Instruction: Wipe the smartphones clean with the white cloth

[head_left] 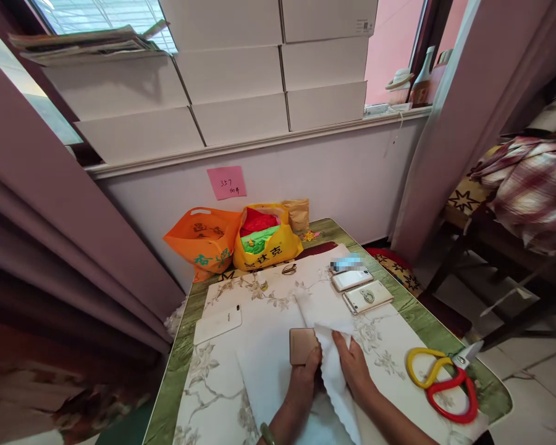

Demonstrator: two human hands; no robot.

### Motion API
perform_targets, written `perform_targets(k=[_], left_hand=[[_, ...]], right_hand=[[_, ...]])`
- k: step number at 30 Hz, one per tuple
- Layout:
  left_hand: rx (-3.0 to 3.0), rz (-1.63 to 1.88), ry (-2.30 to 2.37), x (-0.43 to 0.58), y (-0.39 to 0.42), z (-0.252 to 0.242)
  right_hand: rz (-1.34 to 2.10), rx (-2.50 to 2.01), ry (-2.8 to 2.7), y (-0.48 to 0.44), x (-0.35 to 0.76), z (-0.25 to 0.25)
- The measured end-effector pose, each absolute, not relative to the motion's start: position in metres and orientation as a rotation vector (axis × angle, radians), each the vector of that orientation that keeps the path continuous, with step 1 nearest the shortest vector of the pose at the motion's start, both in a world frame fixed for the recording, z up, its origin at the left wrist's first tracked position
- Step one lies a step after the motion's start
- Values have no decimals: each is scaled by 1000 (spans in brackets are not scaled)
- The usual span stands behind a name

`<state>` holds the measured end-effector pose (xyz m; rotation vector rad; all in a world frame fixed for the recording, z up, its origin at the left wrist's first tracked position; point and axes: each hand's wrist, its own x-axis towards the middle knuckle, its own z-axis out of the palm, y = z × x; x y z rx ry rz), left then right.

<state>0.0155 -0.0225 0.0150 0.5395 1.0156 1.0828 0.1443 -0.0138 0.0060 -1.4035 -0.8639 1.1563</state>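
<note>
Gold object and white cloth meet in the hands, mid-work

The flat gold object (302, 347) is held above the middle of the desk (176, 371), gripped at its lower right corner by the left hand (306, 369); the thumb lies across that corner, and most of the face stands clear of the fingers. The work looks under way: object and cloth are both in hand, neither set down. How much is done, and how much is left, cannot be judged from this view.

Along the object's right edge hangs the white cloth (336, 377), scallop-edged, seemingly touching it. The right hand (353, 366) pinches the cloth, thumb on the near side; its other fingers are mostly hidden.

Farther out, a white tablet (219, 324) lies near the desk's left edge. A gold phone (367, 297) and a white phone (352, 280) lie toward the right edge, scissors (445, 378) by the near right corner. An orange bag (208, 244) and a yellow bag (271, 250) stand at the far edge.
</note>
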Motion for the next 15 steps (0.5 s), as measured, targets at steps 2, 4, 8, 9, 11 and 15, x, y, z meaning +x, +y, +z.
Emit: perform_targets(k=[2,4,8,9,11,15], left_hand=[[539,1095,951,17,-21,18],[546,1069,939,18,-19,17],[563,936,1039,18,-17,8],[579,918,1058,18,-17,6],[610,910,1073,17,-17,3],[575,951,1041,16,-19,6]], right_hand=[[1114,-1411,-892,-20,143,1],[1141,-1410,-908,-19,142,1],[1406,-1424,-879,1,146,16],[1461,-1426,-871,8,147,21],[1508,-1423,-875,18,149,30],[1393,-1454,-907,18,143,31]])
